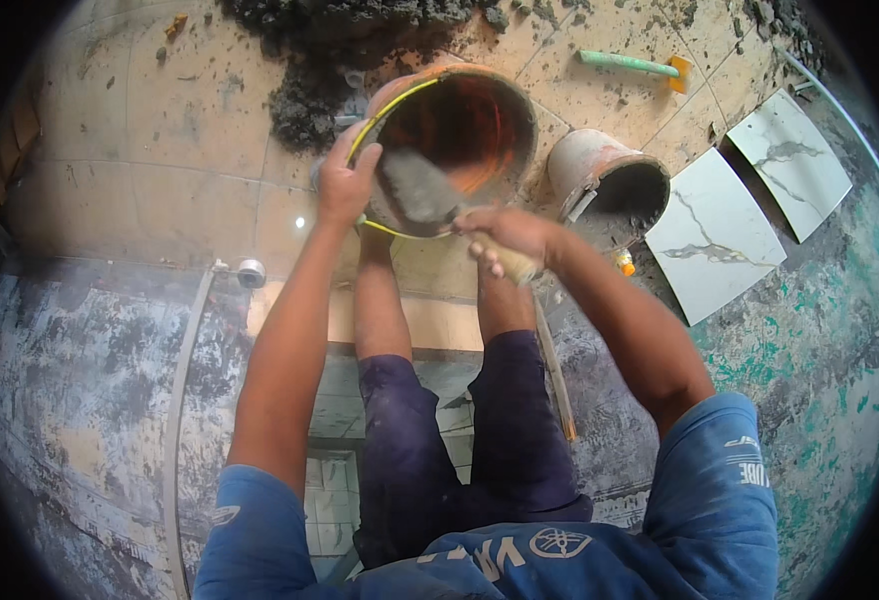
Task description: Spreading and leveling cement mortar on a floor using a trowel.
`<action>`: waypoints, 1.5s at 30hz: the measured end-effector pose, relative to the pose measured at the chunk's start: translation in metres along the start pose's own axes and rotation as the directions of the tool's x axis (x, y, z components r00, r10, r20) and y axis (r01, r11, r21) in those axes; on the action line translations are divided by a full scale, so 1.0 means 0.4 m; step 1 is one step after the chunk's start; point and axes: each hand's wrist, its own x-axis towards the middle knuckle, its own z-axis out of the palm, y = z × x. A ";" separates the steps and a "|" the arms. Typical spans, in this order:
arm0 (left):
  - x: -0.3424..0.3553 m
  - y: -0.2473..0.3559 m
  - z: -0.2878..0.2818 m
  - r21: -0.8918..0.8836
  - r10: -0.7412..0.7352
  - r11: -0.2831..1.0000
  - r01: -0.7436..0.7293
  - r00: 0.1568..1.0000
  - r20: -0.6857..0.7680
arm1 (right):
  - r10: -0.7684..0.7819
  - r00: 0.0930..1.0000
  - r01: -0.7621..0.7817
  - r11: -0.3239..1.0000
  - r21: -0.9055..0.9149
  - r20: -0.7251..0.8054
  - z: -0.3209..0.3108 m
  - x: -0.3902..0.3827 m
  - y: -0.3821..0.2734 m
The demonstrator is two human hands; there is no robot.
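Note:
In front of my legs, an orange bucket (516, 90) is tipped with its mouth toward me, and a yellow strip runs along its left rim. My left hand (347, 187) is closed on that rim at the left, with the thumb over the edge. A trowel with a grey, mortar-smeared blade (422, 187) lies across the mouth of the bucket. Its pale handle (512, 262) is wrapped in the fingers of my right hand (515, 235). Blur softens the blade, and the lower inside of the bucket is partly hidden behind it.
Dark mortar (310, 100) is heaped behind the bucket. To the right sit a smaller whitish bucket (585, 160) and marbled white tiles (717, 235). A green-handled tool (628, 63) lies farther back. At left are a long metal bar (182, 390) and a tape roll (251, 273).

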 end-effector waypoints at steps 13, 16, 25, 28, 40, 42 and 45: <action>-0.043 -0.132 -0.036 -0.484 -0.556 0.714 0.506 0.830 0.047 | 0.130 0.946 -0.183 0.970 -0.157 -0.297 -0.011 0.242 0.014; -0.081 -0.175 -0.042 -0.581 -0.508 0.696 0.421 0.861 0.015 | -0.063 0.993 0.015 0.910 0.415 0.102 0.055 0.297 0.057; -0.236 -0.193 0.084 -0.692 -0.755 0.424 0.584 0.650 0.086 | -0.604 0.716 -0.145 0.363 0.921 0.351 0.180 0.283 -0.044; -0.266 -0.196 0.124 -0.815 -0.809 0.257 0.520 0.577 0.113 | -0.591 0.748 -0.136 0.307 0.942 0.300 0.155 0.237 -0.095; 0.116 -0.082 -0.053 -0.159 -0.346 0.897 0.412 0.880 0.325 | -0.043 0.923 -0.101 0.933 -0.346 -0.383 -0.043 0.155 -0.011; 0.110 -0.121 -0.051 -0.105 -0.415 0.879 0.466 0.854 0.314 | 0.014 0.941 -0.085 0.977 -0.195 -0.338 0.014 0.192 -0.036; 0.050 -0.154 -0.040 -0.223 -0.438 0.847 0.483 0.871 0.222 | -0.149 0.989 0.140 0.943 0.302 0.008 0.063 0.289 -0.054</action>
